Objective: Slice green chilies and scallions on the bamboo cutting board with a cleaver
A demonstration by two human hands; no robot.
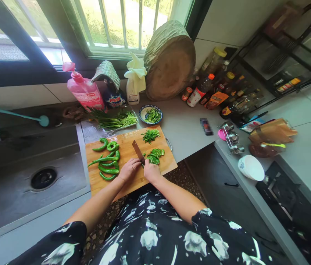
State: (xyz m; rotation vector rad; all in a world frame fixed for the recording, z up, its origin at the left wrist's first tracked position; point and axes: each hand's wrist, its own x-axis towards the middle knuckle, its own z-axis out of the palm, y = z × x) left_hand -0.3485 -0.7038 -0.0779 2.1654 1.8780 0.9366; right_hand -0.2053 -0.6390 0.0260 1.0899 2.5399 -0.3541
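My right hand grips the handle of a kitchen knife, its blade pointing away over the wooden cutting board. Close to the blade's left side, my left hand rests with its fingers bent together; whatever is under them is hidden. Sliced green pepper lies just right of the knife, with a pile of chopped greens behind it. Several whole green peppers lie on the left part of the board.
Behind the board are a tray of green stalks and a patterned bowl holding cut greens. A sink adjoins on the left. Soap bottle, round wooden block and sauce bottles line the wall. A white bowl stands right.
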